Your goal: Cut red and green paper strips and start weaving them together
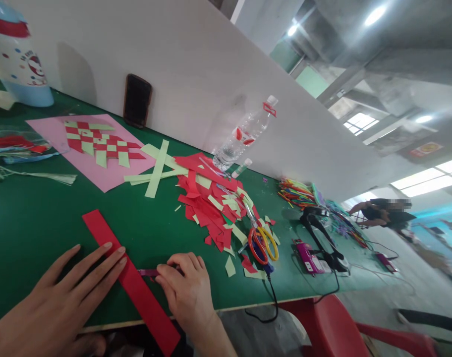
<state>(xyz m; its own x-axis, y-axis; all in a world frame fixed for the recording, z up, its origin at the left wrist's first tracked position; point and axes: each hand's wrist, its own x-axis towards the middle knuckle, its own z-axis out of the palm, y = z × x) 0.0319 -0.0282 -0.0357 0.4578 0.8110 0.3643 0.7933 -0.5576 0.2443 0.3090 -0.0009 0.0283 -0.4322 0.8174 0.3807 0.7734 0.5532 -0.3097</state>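
Observation:
A long red paper strip lies slantwise over the front edge of the green table. My left hand rests on the strip with its fingers spread and stretched out, the fingertips pressing on the upper half. Beside the strip's right edge, my right hand is closed round a thin purple tool. The tip of that tool meets the strip; its exact kind I cannot make out. Farther back, red and pale green strips are woven into a checkered piece on a pink sheet.
Red and pale green paper scraps are heaped at centre, with scissors at their right. Behind stand a plastic bottle, a glue stick and a phone. A black strap lies at right; a person sits beyond.

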